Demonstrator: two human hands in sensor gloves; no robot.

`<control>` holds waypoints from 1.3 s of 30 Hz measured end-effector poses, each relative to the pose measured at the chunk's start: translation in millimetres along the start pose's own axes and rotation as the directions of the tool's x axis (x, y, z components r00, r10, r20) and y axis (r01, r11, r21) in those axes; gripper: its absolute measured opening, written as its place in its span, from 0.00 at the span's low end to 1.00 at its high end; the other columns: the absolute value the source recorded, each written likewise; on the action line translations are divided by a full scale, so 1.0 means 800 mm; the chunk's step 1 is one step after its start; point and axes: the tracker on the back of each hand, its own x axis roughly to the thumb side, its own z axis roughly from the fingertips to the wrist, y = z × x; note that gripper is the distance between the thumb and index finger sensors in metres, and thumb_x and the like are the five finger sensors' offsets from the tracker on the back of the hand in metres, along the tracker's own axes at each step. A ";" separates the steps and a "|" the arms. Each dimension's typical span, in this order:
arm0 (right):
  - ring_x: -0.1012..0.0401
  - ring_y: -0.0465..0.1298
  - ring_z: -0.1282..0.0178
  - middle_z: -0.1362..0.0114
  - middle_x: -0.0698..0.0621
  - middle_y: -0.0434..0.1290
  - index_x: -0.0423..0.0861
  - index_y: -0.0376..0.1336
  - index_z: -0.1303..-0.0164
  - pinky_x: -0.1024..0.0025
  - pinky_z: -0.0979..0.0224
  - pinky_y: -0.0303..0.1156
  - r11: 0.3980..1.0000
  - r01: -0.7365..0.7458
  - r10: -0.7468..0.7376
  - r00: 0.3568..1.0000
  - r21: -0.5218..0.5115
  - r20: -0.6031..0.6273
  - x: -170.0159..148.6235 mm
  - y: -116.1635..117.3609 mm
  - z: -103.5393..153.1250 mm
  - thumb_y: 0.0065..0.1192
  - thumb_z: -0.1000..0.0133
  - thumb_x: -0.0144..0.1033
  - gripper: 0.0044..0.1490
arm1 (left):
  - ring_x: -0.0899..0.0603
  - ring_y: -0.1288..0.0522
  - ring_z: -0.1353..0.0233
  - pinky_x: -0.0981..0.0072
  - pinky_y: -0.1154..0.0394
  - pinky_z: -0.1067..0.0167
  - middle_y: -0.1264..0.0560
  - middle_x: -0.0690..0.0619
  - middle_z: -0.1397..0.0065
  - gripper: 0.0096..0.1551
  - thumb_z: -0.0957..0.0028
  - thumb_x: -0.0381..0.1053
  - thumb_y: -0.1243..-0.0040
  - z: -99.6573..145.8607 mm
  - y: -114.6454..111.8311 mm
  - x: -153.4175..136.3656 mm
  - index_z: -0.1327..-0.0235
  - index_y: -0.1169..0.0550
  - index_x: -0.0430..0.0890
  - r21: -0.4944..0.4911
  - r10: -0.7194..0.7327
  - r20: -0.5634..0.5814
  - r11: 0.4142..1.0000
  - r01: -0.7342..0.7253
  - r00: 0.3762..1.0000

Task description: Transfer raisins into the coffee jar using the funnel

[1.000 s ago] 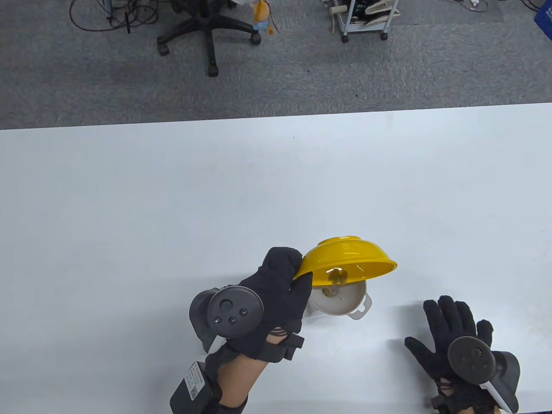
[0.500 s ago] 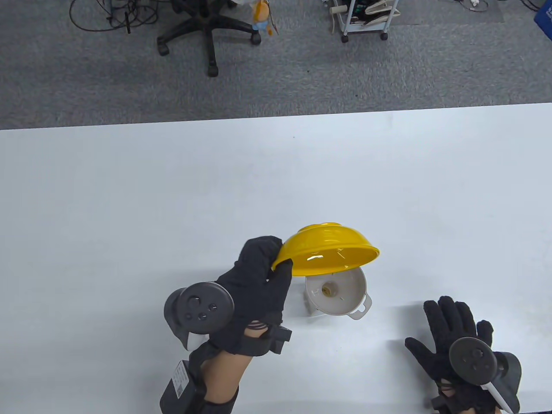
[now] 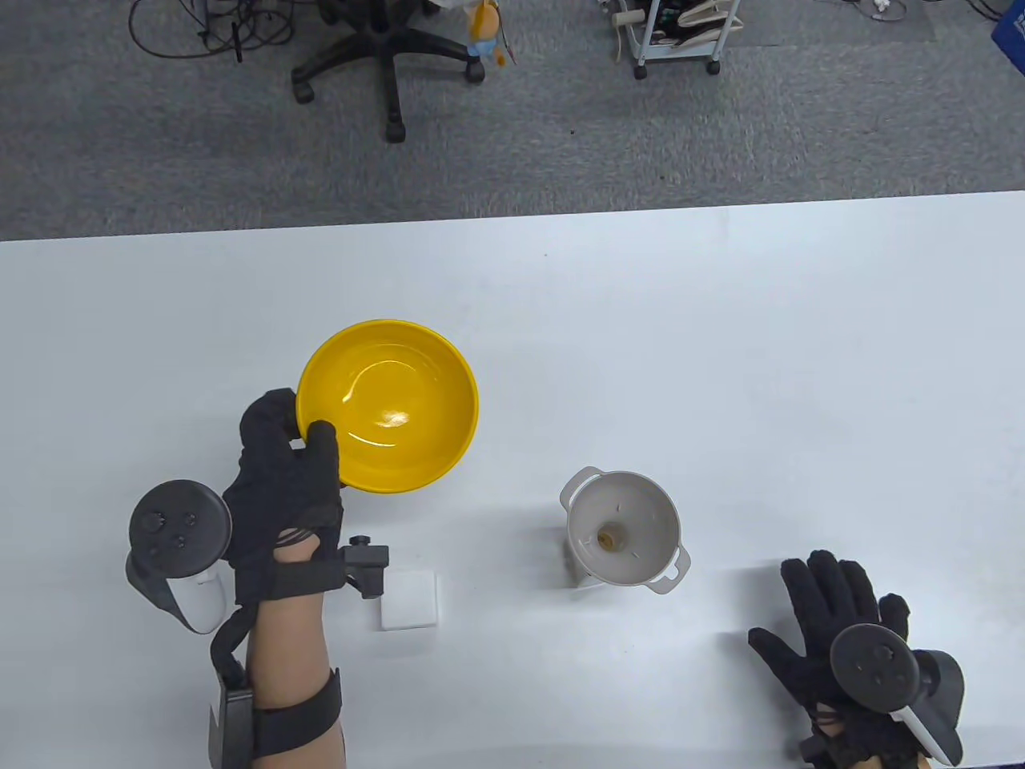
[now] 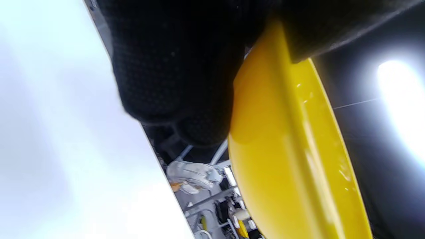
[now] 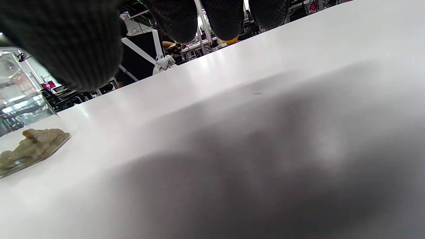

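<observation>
My left hand (image 3: 284,473) grips the near-left rim of the yellow bowl (image 3: 392,408), thumb inside, and holds it upright at the table's left middle. The bowl looks empty. It fills the left wrist view (image 4: 292,159) under my glove. A white funnel (image 3: 623,529) stands in the clear coffee jar, which it mostly hides in the table view. In the right wrist view the jar (image 5: 23,109) shows at the left edge with greenish raisins (image 5: 33,144) on its bottom. My right hand (image 3: 833,633) lies flat and spread on the table, right of the funnel, holding nothing.
A small white square lid (image 3: 409,600) lies on the table near my left wrist. The table's far edge (image 3: 512,220) meets grey carpet with an office chair (image 3: 384,48) and a cart (image 3: 673,36) beyond.
My left hand has carried the bowl away from above the funnel, leftward, and turned it from tipped over to upright. The funnel and a white lid are uncovered. My right hand barely moved.
</observation>
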 end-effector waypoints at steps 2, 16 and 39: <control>0.40 0.54 0.13 0.12 0.44 0.54 0.55 0.53 0.20 0.23 0.23 0.45 1.000 0.003 -0.003 1.000 0.003 -0.002 0.000 0.000 0.000 0.69 0.56 0.67 0.56 | 0.46 0.07 0.55 0.65 0.07 0.56 0.23 0.50 0.30 0.33 0.41 0.56 0.36 -0.005 0.005 -0.016 0.26 0.37 0.57 0.022 -0.014 -0.045 1.000 0.015 0.999; 0.40 0.54 0.12 0.12 0.43 0.54 0.55 0.53 0.20 0.23 0.23 0.44 1.000 0.028 -0.028 1.000 -0.001 -0.004 -0.004 -0.002 0.001 0.70 0.56 0.66 0.56 | 0.44 0.07 0.55 0.62 0.08 0.57 0.23 0.45 0.30 0.35 0.42 0.52 0.38 -0.021 0.003 -0.108 0.23 0.38 0.51 -0.029 -0.087 -0.320 0.996 0.082 0.943; 0.40 0.54 0.13 0.12 0.43 0.54 0.55 0.53 0.20 0.23 0.22 0.45 1.000 0.030 -0.030 0.999 0.004 -0.013 -0.006 -0.001 0.001 0.70 0.56 0.66 0.56 | 0.48 0.07 0.58 0.67 0.07 0.58 0.25 0.41 0.29 0.41 0.45 0.52 0.35 -0.023 -0.019 -0.152 0.23 0.41 0.47 -0.096 -0.209 -0.426 0.978 0.186 0.880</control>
